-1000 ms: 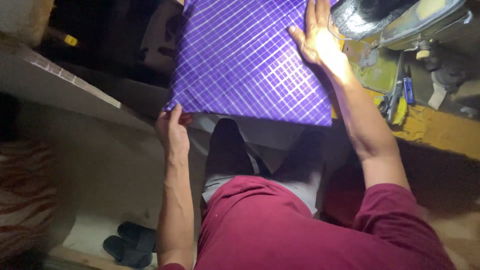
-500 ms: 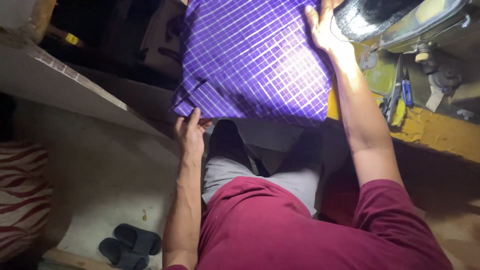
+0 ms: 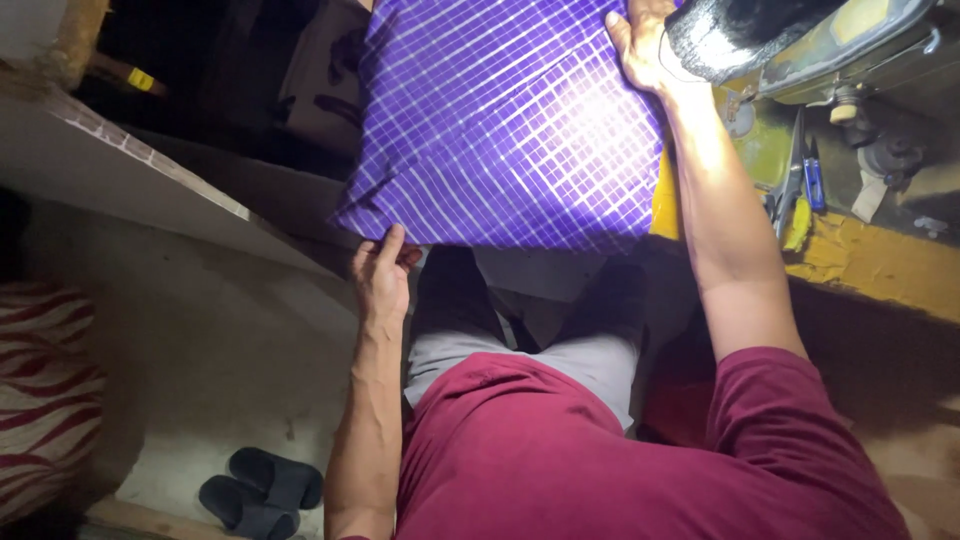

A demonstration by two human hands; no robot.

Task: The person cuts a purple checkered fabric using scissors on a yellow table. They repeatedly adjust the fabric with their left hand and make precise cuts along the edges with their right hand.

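- Purple checked fabric (image 3: 505, 130) with thin white grid lines is lying spread over the yellow desk (image 3: 900, 275), and its near edge is hanging past the desk edge above the person's lap.
- The left hand (image 3: 383, 278) is gripping the near left corner of the fabric; the thumb is lying against the hem and the fingers are curling under it, so the grip is closing on the cloth.
- The right hand (image 3: 640, 45) is resting flat on the far right part of the fabric, just beside the sewing machine (image 3: 800, 40). The fingers are running past the top of the frame, so it cannot be told whether this grip is pinching the cloth or only pressing on it.
- Scissors (image 3: 790, 185) and a small blue tool (image 3: 814, 180) are lying on the desk, to the right of the right forearm and apart from the fabric.
- A pair of black slippers (image 3: 262, 490) is sitting on the floor (image 3: 220, 370) below the left elbow.
- A red-and-white striped cushion (image 3: 45, 395) is showing at the left edge of the view.
- The person is wearing a maroon shirt (image 3: 600, 460) and grey trousers (image 3: 560, 355).
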